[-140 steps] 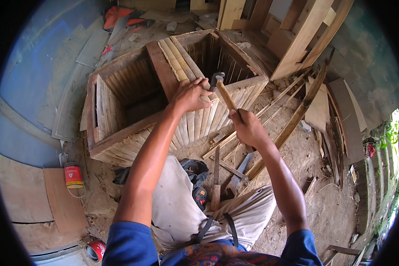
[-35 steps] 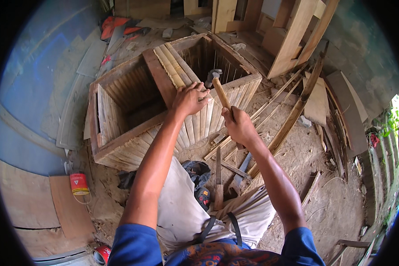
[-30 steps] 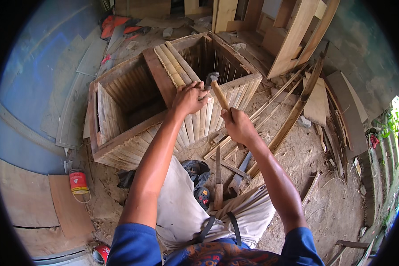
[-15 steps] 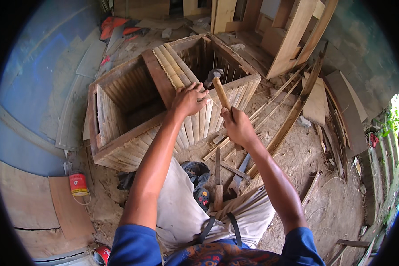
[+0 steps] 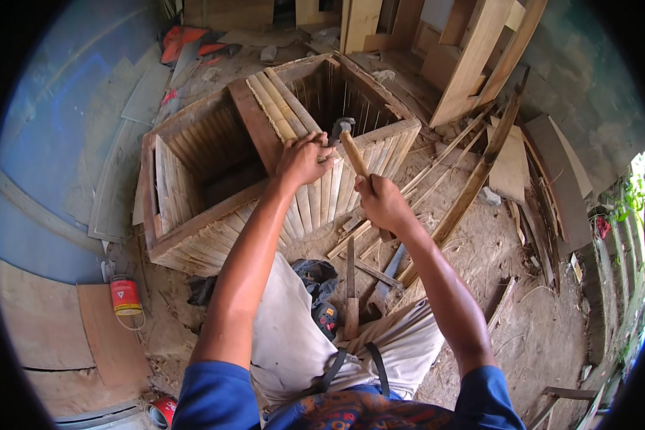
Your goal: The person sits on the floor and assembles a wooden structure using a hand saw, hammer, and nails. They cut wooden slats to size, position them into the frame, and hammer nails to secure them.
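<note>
A wooden box frame [image 5: 186, 240] stands in front of me, its sides lined with upright bamboo slats. Between its two openings, several bamboo strips [image 5: 278, 104] lie side by side along a flat board [image 5: 254, 125]. My left hand [image 5: 307, 159] rests at the near end of these strips, on the frame's edge. Its fingers are bent and pressed together; what they pinch, if anything, is hidden. My right hand [image 5: 383, 204] is closed round the wooden handle of a hammer [image 5: 354, 153]. The hammer's dark head is just right of my left fingertips, over the near rim.
A handsaw [image 5: 351, 290] and another bladed tool [image 5: 385, 281] lie on the dirt floor near my legs. Long bamboo poles [image 5: 473, 190] stretch across the right. Wooden panels [image 5: 473, 64] lean at the back. A red can [image 5: 125, 295] stands at the left by a blue wall [image 5: 32, 172].
The hammer head has dropped slightly and come a little left, nearer to my left fingers. My left hand has stayed at the ends of the strips.
</note>
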Available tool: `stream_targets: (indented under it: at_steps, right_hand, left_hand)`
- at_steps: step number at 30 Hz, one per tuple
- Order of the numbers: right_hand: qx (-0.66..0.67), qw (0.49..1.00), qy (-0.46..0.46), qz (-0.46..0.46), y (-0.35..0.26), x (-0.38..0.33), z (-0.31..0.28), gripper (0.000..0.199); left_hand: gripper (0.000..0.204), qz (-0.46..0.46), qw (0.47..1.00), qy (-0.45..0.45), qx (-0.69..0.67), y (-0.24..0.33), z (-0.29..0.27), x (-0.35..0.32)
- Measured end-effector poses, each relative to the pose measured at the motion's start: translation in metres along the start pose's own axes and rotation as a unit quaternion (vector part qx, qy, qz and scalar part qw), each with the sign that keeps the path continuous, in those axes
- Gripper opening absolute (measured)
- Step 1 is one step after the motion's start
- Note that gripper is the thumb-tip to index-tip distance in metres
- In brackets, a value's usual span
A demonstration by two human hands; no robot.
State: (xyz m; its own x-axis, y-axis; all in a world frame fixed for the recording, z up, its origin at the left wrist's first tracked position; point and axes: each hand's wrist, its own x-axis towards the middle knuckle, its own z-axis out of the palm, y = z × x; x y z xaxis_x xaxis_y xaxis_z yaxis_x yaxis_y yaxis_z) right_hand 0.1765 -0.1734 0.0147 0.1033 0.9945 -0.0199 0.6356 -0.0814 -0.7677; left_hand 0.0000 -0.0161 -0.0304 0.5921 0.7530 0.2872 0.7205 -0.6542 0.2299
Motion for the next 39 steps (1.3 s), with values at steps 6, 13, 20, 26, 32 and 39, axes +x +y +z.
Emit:
stream_targets:
  at_steps: [6, 13, 20, 26, 32, 39]
  right_hand:
    - [0.030, 0.999, 0.026, 0.007, -0.007, 0.004, -0.013, 0.047]
    - [0.003, 0.999, -0.036, 0.032, -0.015, 0.006, -0.022, 0.047]
    - [-0.001, 0.998, -0.056, 0.022, -0.024, 0.013, -0.036, 0.048]
    - [0.035, 0.999, -0.021, -0.011, -0.030, 0.019, -0.044, 0.049]
    - [0.045, 0.999, 0.005, -0.023, -0.024, 0.017, -0.046, 0.048]
    - [-0.014, 1.000, -0.020, 0.006, -0.026, 0.013, -0.045, 0.050]
  left_hand:
    - [0.057, -0.014, 0.998, 0.027, -0.063, -0.001, -0.002, 0.000]
    - [0.081, -0.014, 0.999, -0.041, -0.016, -0.005, -0.020, 0.006]
    - [0.084, 0.020, 0.999, -0.042, -0.014, -0.016, -0.019, 0.005]
    - [0.086, 0.025, 0.999, -0.032, -0.025, -0.016, -0.017, 0.005]
    - [0.086, 0.022, 0.999, -0.024, -0.023, -0.016, -0.015, 0.005]
    - [0.086, 0.016, 0.999, -0.036, -0.003, -0.014, -0.018, 0.005]
